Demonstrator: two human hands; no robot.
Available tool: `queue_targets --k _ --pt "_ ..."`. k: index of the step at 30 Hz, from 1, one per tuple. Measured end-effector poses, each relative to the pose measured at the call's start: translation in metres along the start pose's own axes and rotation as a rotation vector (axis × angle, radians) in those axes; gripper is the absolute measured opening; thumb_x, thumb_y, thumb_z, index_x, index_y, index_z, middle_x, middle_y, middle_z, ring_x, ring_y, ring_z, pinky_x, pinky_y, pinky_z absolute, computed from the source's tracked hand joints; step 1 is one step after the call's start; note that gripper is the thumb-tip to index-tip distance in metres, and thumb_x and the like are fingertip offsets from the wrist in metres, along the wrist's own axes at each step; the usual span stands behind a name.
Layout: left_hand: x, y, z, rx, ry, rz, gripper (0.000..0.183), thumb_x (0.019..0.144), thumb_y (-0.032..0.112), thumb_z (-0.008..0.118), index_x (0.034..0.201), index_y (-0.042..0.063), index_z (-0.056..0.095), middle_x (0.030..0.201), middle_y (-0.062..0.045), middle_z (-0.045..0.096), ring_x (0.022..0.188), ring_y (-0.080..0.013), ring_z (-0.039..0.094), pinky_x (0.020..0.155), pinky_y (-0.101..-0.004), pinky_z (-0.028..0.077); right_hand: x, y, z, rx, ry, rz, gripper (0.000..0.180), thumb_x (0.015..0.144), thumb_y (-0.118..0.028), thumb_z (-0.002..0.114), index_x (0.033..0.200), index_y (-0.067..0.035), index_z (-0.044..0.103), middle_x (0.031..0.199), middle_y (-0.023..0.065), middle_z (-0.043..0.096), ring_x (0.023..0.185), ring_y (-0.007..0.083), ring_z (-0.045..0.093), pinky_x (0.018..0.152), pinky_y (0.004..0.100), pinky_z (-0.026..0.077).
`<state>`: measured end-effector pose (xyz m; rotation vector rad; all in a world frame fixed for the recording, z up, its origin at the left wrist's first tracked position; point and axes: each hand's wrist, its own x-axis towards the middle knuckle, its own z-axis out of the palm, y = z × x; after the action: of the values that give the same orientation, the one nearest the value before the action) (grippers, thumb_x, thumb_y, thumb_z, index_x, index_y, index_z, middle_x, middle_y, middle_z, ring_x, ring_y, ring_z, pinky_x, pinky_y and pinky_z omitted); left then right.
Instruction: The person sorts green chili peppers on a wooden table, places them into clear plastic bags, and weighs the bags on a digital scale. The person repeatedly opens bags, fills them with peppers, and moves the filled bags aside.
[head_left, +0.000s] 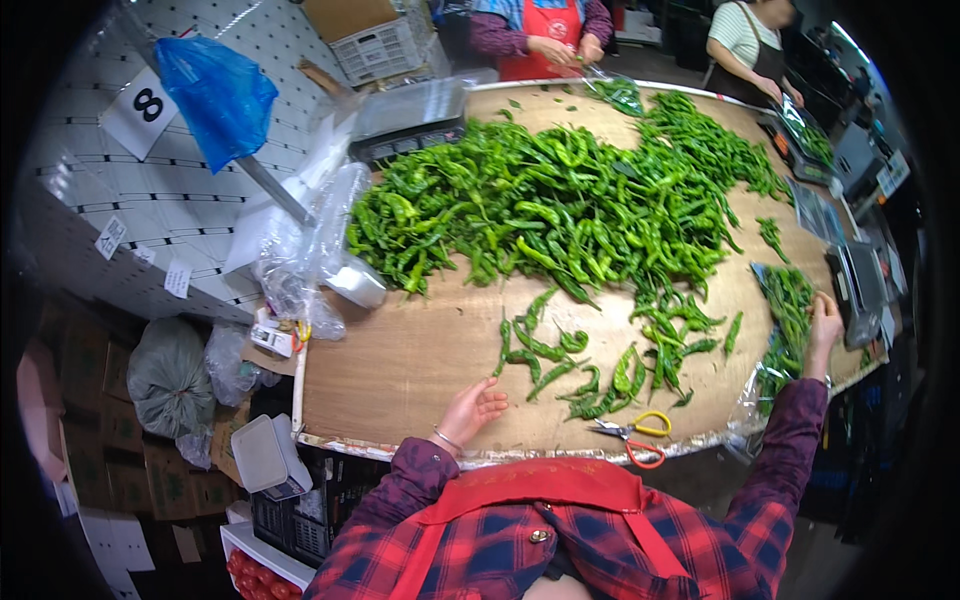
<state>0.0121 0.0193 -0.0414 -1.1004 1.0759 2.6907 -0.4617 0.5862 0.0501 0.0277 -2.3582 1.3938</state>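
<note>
A large heap of green chili peppers covers the far part of the wooden table, with loose peppers strewn nearer me. My left hand hovers by the near edge, palm turned inward, fingers apart, holding nothing. At the right, my right hand touches the side of a clear plastic bag of green peppers; whether its fingers grip the bag cannot be told. Scissors with yellow and red handles lie at the near edge, between my hands.
Digital scales stand at the back left and right. Clear plastic bags hang over the left edge. Two people handle bagged peppers across the table. A blue plastic bag hangs on a post at the left.
</note>
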Motion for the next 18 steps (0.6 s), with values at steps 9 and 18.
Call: queue_targets --k 9,18 --pt "-0.004 0.235 0.025 0.614 0.305 0.605 0.019 0.093 0.02 0.059 0.093 0.002 0.065 0.078 -0.005 0.067 0.066 -0.0096 0.062 0.06 -0.0231 0.051 -0.128 -0.133 0.216 0.057 -0.802 0.166 0.019 0.085 -0.012 0.055 0.09 0.002 0.067 0.075 0.0058 0.067 0.061 0.0096 0.06 0.055 0.0243 0.047" --pt "0.046 0.494 0.03 1.057 0.51 1.106 0.019 0.087 0.014 0.062 0.087 -0.005 0.067 0.07 -0.007 0.067 0.06 -0.0106 0.062 0.057 -0.0238 0.05 -0.165 -0.171 0.283 0.068 -0.903 0.122 0.018 0.087 -0.011 0.055 0.084 0.003 0.066 0.069 0.007 0.066 0.056 0.0098 0.058 0.052 0.0256 0.046"
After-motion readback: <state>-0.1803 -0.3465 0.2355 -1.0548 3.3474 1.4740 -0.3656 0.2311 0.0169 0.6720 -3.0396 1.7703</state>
